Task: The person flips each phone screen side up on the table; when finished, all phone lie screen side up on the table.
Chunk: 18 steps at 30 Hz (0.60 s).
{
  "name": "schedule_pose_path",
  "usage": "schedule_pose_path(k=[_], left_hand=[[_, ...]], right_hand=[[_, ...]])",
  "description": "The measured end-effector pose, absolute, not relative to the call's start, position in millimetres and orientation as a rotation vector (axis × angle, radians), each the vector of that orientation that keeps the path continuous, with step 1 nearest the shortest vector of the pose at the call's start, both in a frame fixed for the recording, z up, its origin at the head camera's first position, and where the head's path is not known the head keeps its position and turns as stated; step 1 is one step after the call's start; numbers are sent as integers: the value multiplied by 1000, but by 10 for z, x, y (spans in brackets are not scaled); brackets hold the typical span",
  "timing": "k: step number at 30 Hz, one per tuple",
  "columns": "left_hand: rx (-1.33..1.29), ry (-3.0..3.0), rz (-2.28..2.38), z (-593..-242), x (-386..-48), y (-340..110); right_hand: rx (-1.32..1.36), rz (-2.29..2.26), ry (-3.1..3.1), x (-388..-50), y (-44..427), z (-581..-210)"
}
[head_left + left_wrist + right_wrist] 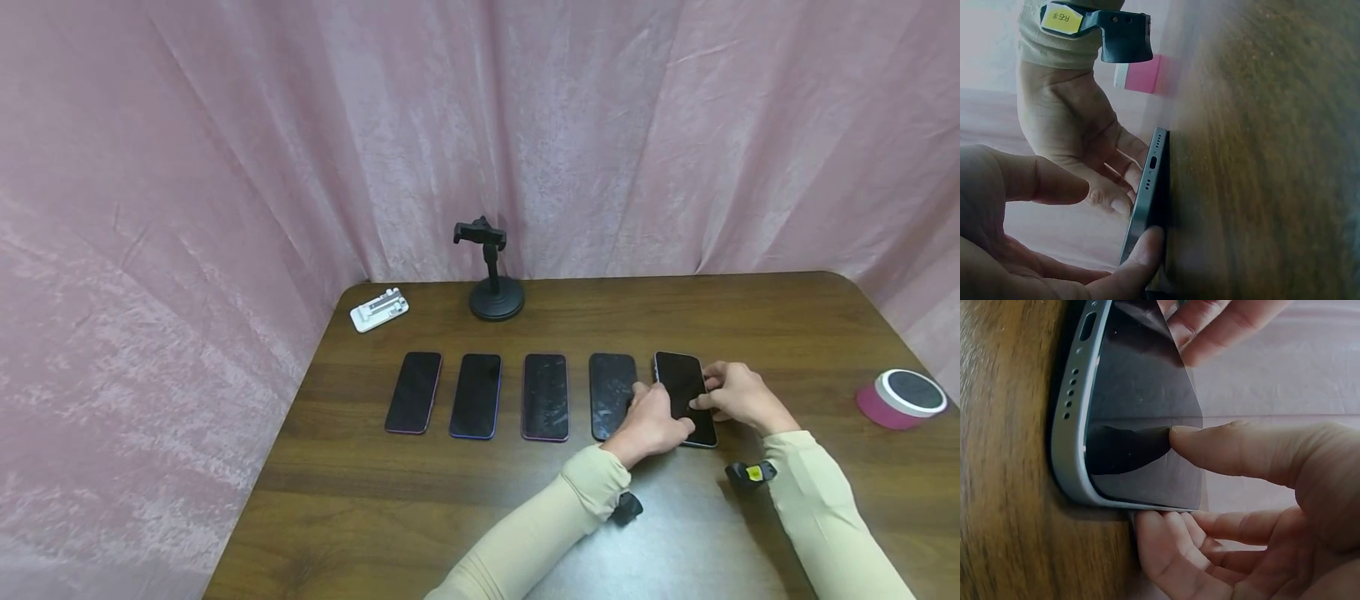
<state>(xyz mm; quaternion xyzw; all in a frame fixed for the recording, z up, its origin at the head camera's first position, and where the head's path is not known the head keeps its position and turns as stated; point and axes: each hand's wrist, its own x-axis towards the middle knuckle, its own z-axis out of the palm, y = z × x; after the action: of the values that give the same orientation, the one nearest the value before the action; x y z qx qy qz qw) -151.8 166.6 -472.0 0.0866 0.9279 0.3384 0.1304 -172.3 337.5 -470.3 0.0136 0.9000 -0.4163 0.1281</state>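
Observation:
A dark-screened smartphone (677,371) with a pale metal frame lies face up at the right end of a row of phones. My right hand (742,396) holds its right edge, the thumb (1200,447) on the screen and the other fingers curled at the side. At the left edge is my left hand (651,421). In the left wrist view, one of its fingertips (1147,247) touches that edge close to the table, while the thumb (1047,181) stays apart above the screen. The phone's bottom edge, with port and speaker holes, looks tilted there, left side higher.
Several other phones, such as a dark one (612,379) beside my left hand, lie leftward on the wooden table (360,517). A black phone stand (497,300) and a small white item (379,310) are behind. A pink-and-white round object (900,400) sits far right.

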Motion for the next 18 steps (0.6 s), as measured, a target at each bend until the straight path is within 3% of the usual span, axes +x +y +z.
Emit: schedule_pose_path(k=[18], left_hand=[[397, 2725, 712, -4663, -1403, 1724]], right_hand=[[53, -1178, 2693, -1718, 3330, -4722]])
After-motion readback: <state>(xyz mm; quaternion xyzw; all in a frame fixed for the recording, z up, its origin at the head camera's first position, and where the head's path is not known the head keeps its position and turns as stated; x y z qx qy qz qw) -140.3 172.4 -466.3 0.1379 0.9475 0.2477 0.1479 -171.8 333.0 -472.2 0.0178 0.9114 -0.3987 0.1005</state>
